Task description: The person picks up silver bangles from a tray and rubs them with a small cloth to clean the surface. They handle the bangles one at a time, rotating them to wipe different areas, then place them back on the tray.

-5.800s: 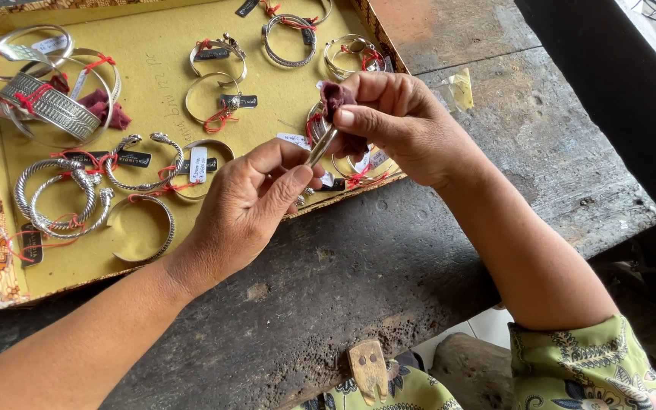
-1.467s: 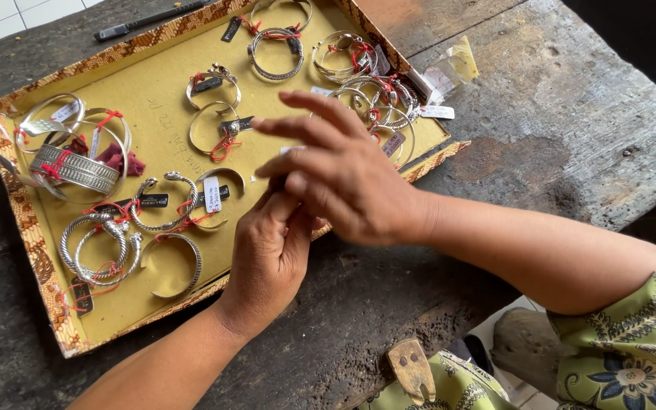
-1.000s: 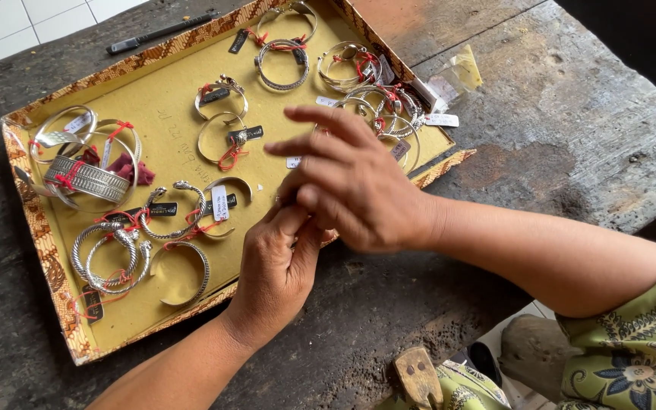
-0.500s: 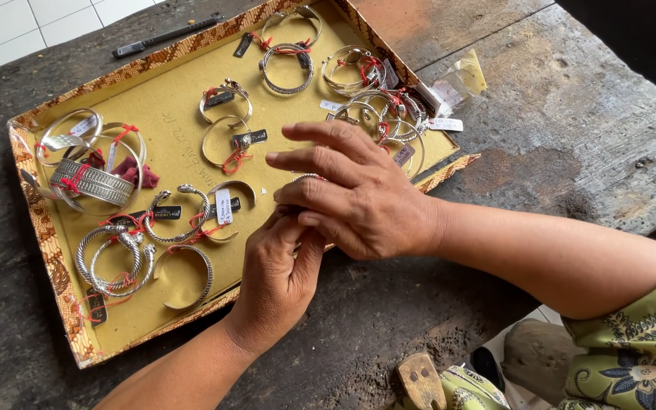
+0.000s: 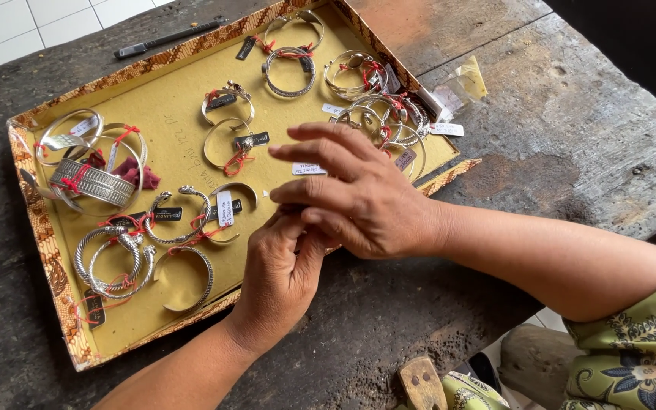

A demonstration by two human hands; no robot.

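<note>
My right hand (image 5: 362, 201) hovers palm-down over the near right part of a yellow-lined tray (image 5: 39, 220), with its fingers spread and nothing visible in them. My left hand (image 5: 279, 281) comes up from below, and its fingertips are tucked under the right palm, close to the thumb. What the left fingers hold there, if anything, is hidden. Just left of both hands lie a tagged silver open cuff (image 5: 225, 205) and a plain cuff (image 5: 184, 277).
The tray holds several silver bracelets with red strings and tags: a wide band (image 5: 93, 182), twisted bangles (image 5: 111, 258), a cluster (image 5: 377, 114) at the far right. A black pen (image 5: 165, 39) lies behind the tray, a small plastic bag (image 5: 461, 83) beside it, a wooden piece (image 5: 421, 383) near me.
My right hand, which earlier pinched a small thing above my left hand, now lies flat and spread over the left fingertips. In the last second both hands barely moved.
</note>
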